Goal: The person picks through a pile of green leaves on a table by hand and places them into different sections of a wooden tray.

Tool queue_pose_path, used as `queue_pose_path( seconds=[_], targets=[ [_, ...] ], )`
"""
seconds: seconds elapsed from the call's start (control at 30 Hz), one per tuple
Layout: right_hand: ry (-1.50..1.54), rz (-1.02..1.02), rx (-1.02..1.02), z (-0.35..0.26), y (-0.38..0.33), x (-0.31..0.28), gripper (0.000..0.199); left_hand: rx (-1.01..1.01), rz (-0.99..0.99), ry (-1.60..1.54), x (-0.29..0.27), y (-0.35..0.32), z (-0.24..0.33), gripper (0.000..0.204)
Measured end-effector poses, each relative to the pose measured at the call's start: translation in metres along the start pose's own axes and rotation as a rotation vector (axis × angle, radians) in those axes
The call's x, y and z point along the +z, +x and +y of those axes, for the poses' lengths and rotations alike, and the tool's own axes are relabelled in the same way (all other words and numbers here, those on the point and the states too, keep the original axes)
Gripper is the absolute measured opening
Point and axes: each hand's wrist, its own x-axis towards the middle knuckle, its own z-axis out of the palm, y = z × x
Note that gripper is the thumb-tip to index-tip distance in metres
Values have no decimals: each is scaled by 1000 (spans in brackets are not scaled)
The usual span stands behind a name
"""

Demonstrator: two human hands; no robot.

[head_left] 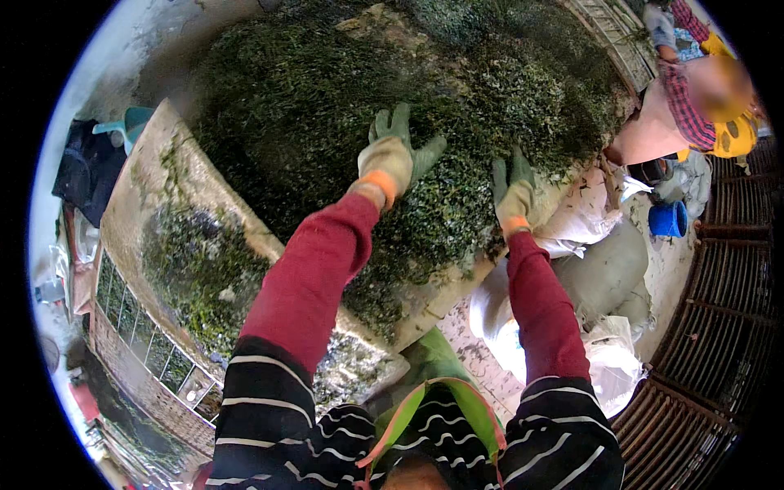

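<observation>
A wide heap of dark green, finely shredded plant matter (327, 90), possibly seaweed or leaves, covers the surface in front of me. My left hand (396, 151) wears a cream and green glove with an orange cuff. Its fingers are spread out over the middle of the heap, and nothing shows in them. To its right, at the heap's near right edge, my right hand (514, 189) wears a matching glove. Two of its green fingertips point away from me, apart, against the plant matter; the other fingers are hard to make out.
A pale ledge (208, 184) with more green bits runs along the left, beside a wire mesh rack (139, 327). Full white sacks (576, 220) and a blue bucket (668, 219) stand at the right, near slatted racks (727, 327). Another person (670, 106) in a checked sleeve is at the far right.
</observation>
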Motion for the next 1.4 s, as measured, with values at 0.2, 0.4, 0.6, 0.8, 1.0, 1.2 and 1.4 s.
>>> queue_pose_path(
  seconds=[0.2, 0.4, 0.6, 0.8, 1.0, 1.2, 1.4],
  targets=[
    [213, -180, 84, -25, 35, 26, 71, 35, -254, -4, 43, 92, -23, 123],
    [856, -380, 388, -69, 54, 19, 72, 47, -147, -197, 35, 79, 2, 95],
    [1481, -510, 506, -65, 57, 58, 55, 69, -202, -848, 91, 120, -66, 98],
    [1528, -471, 732, -98, 35, 9, 43, -15, 37, -403, 51, 37, -2, 99],
    [1361, -469, 322, -96, 52, -35, 46, 69, 175, -467, -13, -6, 46, 105],
    [1563, -634, 166, -202, 93, -126, 51, 488, 474, -595, -98, -23, 51, 89],
    [1640, -802, 51, -318, 74, -126, 54, 713, 318, -977, -215, -131, 22, 64]
  ],
)
